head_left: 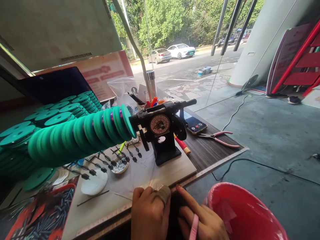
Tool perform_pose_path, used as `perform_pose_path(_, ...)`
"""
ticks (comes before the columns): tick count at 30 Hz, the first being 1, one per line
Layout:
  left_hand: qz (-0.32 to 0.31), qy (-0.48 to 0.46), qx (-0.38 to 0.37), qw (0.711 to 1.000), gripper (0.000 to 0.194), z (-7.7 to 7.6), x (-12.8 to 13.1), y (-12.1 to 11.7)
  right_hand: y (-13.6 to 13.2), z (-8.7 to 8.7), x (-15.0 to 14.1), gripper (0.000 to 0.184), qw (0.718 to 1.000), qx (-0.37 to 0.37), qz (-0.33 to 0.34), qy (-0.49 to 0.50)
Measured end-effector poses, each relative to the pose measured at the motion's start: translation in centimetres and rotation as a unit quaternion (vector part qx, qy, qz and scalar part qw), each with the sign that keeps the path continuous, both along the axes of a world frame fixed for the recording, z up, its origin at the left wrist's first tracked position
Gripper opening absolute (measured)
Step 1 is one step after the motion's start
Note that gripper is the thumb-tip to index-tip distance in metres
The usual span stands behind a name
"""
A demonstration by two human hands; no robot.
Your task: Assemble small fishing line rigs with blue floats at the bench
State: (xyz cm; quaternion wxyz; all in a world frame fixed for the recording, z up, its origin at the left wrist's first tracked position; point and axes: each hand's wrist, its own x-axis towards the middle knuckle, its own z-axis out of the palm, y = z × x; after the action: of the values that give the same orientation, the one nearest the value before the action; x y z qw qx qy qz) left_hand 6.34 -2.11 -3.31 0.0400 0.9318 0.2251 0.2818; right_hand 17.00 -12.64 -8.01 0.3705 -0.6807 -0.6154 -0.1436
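Note:
My left hand [149, 213] is at the near edge of the light board [140, 176], fingers curled in a loose fist, one finger wrapped in tan tape; thin clear line seems pinched at its fingertips. My right hand [200, 220] lies beside it, forefinger stretched toward the board, other fingers closed round a pink-handled tool [193, 228]. Beyond them stands a black hand-crank winder [163, 133] with a round dial. Its shaft carries a long row of green foam spools [82, 133] reaching out to the left.
Stacks of green spools [57, 113] fill the left. Small black-tipped rigs [107, 163], a dish of beads [119, 166] and a white pad [95, 183] lie on the board. A phone [196, 126], pink pliers [220, 137] and a red bucket [245, 213] are to the right.

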Motion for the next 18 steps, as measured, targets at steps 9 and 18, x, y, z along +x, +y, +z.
perform_pose_path(9, 0.013, 0.017, 0.007, 1.0, 0.02, 0.3, 0.2, -0.1, 0.2, -0.3, -0.3, 0.024, 1.0, 0.016, -0.005, 0.018)
perform_pose_path(18, 0.074, -0.116, -0.417, 0.898, 0.01, 2.1, -0.6, -0.8, -2.0, 0.9, 1.6, 0.022, 0.964, -0.211, 0.027, 0.159)
